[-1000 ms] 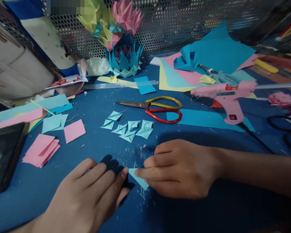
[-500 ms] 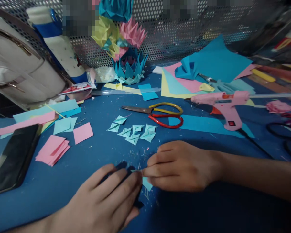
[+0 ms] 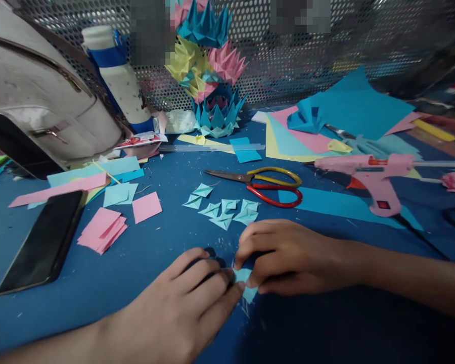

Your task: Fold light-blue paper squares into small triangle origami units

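Observation:
A small light-blue piece of paper [image 3: 249,292] lies on the blue tabletop between my hands, partly covered by fingers. My left hand [image 3: 197,301] comes in from the lower left, its thumb and fingertips closed on the paper's left edge. From the right, my right hand [image 3: 296,258] has curled fingers, with thumb and forefinger pinching the same paper's right side. Just beyond the hands sit several small folded light-blue paper pieces [image 3: 222,221]. Scissors [image 3: 250,178] with one yellow and one red handle lie behind them.
At left are a stack of pink paper squares [image 3: 100,230], a phone [image 3: 43,242] and a bag [image 3: 72,101]. A pink glue gun [image 3: 381,187] with its cord lies right. Folded paper flowers [image 3: 218,114] stand at the back, near a bottle [image 3: 123,83].
The view has shifted, so everything sits further right. My fingers have moved apart slightly, showing more of the light-blue paper, and my left thumb now presses on it.

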Available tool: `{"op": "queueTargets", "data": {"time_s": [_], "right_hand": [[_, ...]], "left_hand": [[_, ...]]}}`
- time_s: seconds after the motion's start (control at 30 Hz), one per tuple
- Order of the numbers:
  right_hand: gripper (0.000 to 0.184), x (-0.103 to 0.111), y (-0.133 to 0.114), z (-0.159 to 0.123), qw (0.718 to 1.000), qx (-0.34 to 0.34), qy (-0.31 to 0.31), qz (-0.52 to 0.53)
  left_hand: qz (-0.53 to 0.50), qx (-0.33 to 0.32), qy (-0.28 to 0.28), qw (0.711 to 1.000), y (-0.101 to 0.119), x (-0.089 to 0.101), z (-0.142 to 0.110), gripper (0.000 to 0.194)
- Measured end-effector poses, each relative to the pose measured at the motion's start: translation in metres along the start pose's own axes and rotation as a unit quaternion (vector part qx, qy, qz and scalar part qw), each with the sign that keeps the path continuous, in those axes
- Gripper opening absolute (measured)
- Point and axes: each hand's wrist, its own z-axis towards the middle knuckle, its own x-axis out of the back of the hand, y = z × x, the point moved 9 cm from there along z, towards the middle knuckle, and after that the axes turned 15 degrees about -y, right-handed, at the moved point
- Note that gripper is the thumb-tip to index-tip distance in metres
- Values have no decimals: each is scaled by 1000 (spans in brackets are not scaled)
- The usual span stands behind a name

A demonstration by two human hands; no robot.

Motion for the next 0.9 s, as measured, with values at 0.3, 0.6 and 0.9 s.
{"op": "queueTargets", "data": {"time_s": [0.3, 0.6, 0.9], "right_hand": [[18, 0, 4, 0, 1000, -10, 2, 30], [26, -4, -10, -4, 993, 4, 30, -112], [34, -11, -9, -3, 986, -18, 4, -166]], "left_hand": [[16, -10, 0, 1000, 3, 3, 2, 30], [26, -6, 7, 1000, 3, 3, 2, 28], [105, 14, 15, 994, 14, 10, 0, 40]]}}
